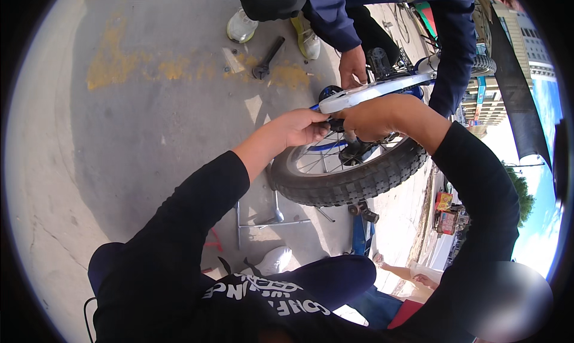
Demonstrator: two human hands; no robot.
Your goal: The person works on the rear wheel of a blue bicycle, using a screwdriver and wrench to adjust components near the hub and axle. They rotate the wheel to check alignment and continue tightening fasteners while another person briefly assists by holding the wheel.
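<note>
A bicycle lies tipped, its wheel with a black knobby tyre [353, 192] toward me. Above the wheel runs a white chain guard [385, 91]. At the guard's left end, my left hand [304, 126] is closed, fingertips pinched by a blue frame tube. My right hand [382, 117] curls over the guard's near side, its fingers meeting the left ones at a small dark part [336, 125]. What either hand grips is mostly hidden behind the fingers. Just beyond the guard, a co-worker's hand [353, 67] reaches down to the bicycle.
A wrench with a dark handle [267, 58] lies on the concrete ahead. Metal tools, including a T-shaped bar [274, 224], lie below the wheel. The co-worker in a navy top [335, 20] bends close opposite. Another person's arm [397, 272] shows at lower right.
</note>
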